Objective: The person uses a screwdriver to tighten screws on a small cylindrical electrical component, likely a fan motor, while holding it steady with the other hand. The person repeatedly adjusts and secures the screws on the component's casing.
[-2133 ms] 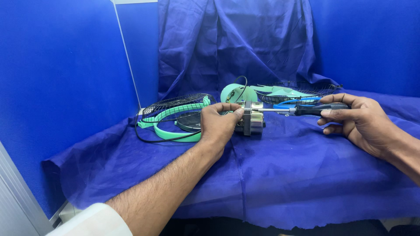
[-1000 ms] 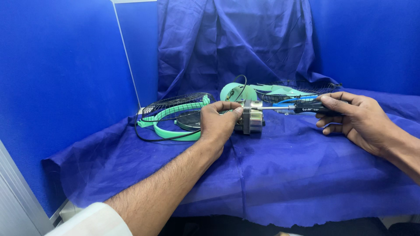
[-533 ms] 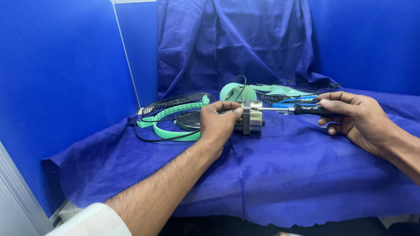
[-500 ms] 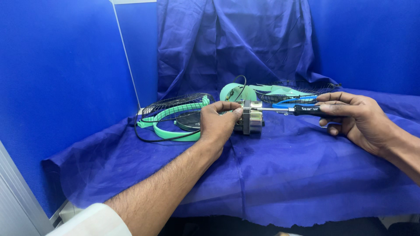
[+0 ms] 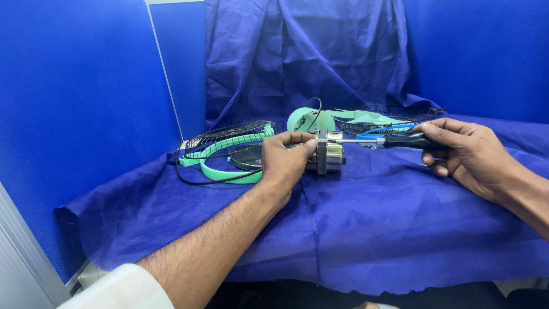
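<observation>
My left hand [image 5: 284,159] reaches forward with the forearm stretched out low over the bench [image 5: 366,223], fingers curled round the motor [image 5: 327,153] — thumb on top, knuckles toward me. The motor sits on the blue cloth near the middle, just in front of the green fan parts. My right hand [image 5: 466,151] comes in from the right, wrist bent slightly, fingers wrapped round the black handle of a screwdriver [image 5: 394,140] held level — its shaft points left and its tip meets the motor's top edge. A wire guard [image 5: 231,134] with a green rim lies to the left of the motor, another guard [image 5: 389,117] behind it.
</observation>
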